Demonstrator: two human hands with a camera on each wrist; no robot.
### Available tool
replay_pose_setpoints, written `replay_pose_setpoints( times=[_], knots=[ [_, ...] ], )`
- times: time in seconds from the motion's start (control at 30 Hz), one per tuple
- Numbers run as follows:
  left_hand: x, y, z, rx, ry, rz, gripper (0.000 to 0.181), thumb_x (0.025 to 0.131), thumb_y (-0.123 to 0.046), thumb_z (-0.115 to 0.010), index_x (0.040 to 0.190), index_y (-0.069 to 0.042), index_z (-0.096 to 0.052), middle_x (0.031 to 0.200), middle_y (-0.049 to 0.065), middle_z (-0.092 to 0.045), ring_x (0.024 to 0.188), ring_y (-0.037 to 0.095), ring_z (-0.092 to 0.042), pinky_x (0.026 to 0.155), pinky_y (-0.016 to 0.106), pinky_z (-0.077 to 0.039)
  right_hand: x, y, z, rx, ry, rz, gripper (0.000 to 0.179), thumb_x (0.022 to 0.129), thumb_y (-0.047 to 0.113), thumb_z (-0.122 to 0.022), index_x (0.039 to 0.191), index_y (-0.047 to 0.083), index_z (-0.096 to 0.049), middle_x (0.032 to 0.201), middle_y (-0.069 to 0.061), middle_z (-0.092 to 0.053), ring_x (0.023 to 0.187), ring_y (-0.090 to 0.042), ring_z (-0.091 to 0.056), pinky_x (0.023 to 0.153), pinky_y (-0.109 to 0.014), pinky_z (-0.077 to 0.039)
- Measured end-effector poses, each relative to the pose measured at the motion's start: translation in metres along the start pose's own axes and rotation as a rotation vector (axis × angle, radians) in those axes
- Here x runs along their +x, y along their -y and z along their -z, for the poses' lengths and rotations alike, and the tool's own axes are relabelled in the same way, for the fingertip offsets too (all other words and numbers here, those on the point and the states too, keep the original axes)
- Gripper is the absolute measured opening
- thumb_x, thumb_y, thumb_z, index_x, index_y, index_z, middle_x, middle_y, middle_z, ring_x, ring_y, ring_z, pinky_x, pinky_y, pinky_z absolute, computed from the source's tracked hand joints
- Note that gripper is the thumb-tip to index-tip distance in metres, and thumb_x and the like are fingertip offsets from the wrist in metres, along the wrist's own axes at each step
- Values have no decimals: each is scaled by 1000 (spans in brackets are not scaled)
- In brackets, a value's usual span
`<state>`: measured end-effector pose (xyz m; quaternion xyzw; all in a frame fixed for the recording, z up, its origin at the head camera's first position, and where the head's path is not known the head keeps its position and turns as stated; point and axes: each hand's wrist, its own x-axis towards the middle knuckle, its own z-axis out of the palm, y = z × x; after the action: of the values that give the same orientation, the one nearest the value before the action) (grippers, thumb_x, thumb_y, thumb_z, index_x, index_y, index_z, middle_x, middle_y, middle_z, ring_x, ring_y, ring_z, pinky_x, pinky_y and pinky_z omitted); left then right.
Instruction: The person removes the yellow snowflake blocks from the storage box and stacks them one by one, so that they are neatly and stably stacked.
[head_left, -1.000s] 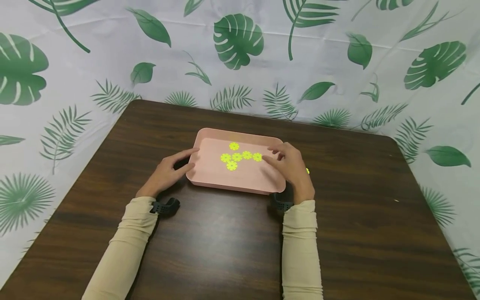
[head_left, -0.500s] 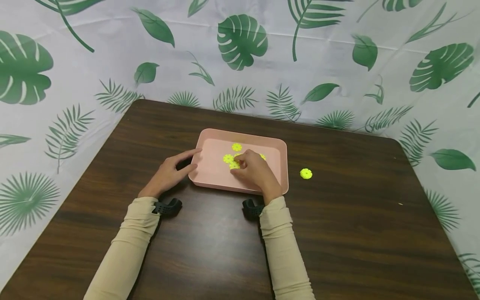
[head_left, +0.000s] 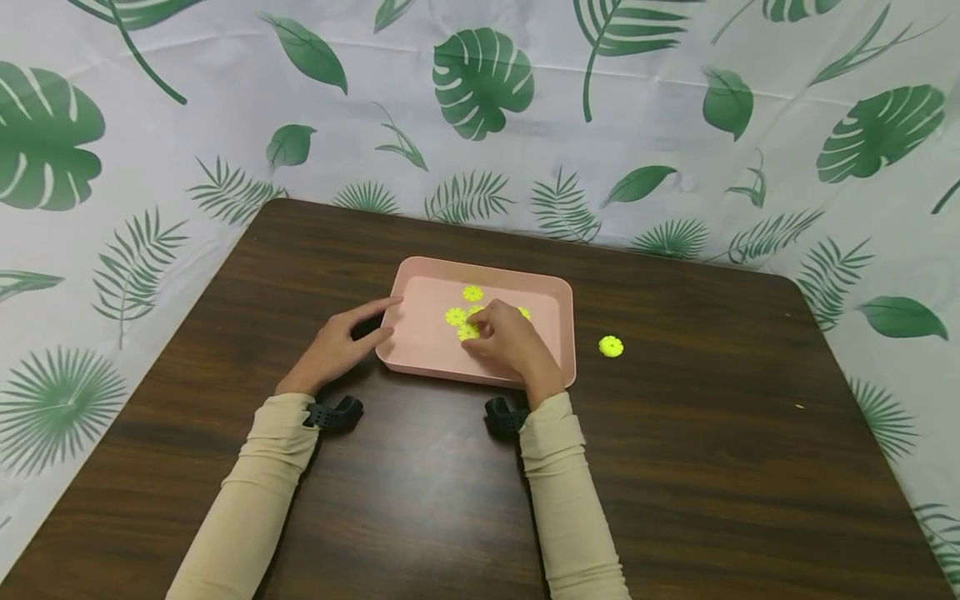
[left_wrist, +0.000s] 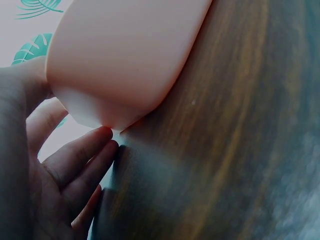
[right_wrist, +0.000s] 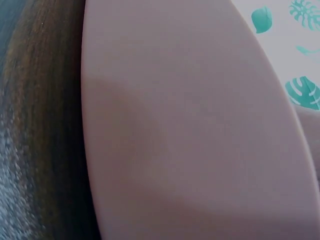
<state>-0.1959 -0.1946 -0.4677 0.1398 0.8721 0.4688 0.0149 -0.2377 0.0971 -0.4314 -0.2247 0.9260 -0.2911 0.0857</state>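
A shallow pink tray (head_left: pixel 420 350) rests on the dark wooden table, with several flat yellow flower-shaped pieces (head_left: pixel 455 317) inside. Down in the tray, my right hand (head_left: pixel 516 337) has its thumb and index fingertip at either side of a yellow flower-shaped piece (head_left: pixel 468 331), pinching it. That hand covers some of the neighbouring pieces. My left hand (head_left: pixel 330 348) touches the tray's left end, fingers spread and tips at the rim. In the left wrist view its fingertips (left_wrist: pixel 104 133) meet the tray's outer wall. The right wrist view is mostly tray wall (right_wrist: pixel 190 120); the fingertips are hidden there.
Right of the tray, another yellow flower-shaped piece (head_left: pixel 611 347) lies on the table (head_left: pixel 712 467). A tiny pale scrap (head_left: pixel 799 407) is farther right. Behind the table hangs a white leaf-printed cloth (head_left: pixel 480 83). Black wrist straps (head_left: pixel 337 415) sit below both hands.
My right hand has moved left from the tray's right side to the flower-shaped pieces in the middle, uncovering the piece on the table. My left hand stays at the tray's left end.
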Motion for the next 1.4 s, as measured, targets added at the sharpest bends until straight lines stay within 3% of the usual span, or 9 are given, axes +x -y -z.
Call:
replay_pose_setpoints(
  times=[0.3,0.5,0.83,1.13,1.4],
  knots=[
    [-1,2,-2,5,0,10,52,104,-39,-62,155,-33,-51,159,2,-47,148,30,-40,120,62,-28,-3,0,1,3,4,24,34,90,17,-83,122,6,-75,89,-6,-63,82,-21,-57,77,-34,-50],
    [0,-2,-1,-2,-5,-22,52,104,-37,-62,154,-29,-52,158,3,-49,147,29,-41,120,59,-29,-5,-2,2,-11,5,32,38,91,16,-82,126,6,-75,90,-6,-66,83,-20,-59,79,-34,-53],
    [-2,-4,-1,-14,2,-25,52,105,-34,-62,155,-28,-51,158,2,-48,148,28,-40,120,59,-29,-7,-7,5,20,5,50,29,92,16,-81,118,5,-76,93,-8,-66,85,-22,-60,82,-36,-54],
    [-3,-2,-1,-13,-1,-18,51,105,-36,-62,155,-30,-51,159,2,-48,148,30,-40,119,60,-29,-29,-26,36,93,-259,45,29,89,13,-84,113,-1,-76,96,-13,-66,84,-28,-61,74,-37,-52],
    [-2,-2,-2,-13,-1,-26,51,105,-35,-62,155,-29,-51,159,2,-48,148,30,-40,120,60,-29,-62,-58,64,181,-445,-83,32,91,13,-81,119,-2,-74,94,-15,-61,82,-26,-55,72,-35,-47]
  ],
)
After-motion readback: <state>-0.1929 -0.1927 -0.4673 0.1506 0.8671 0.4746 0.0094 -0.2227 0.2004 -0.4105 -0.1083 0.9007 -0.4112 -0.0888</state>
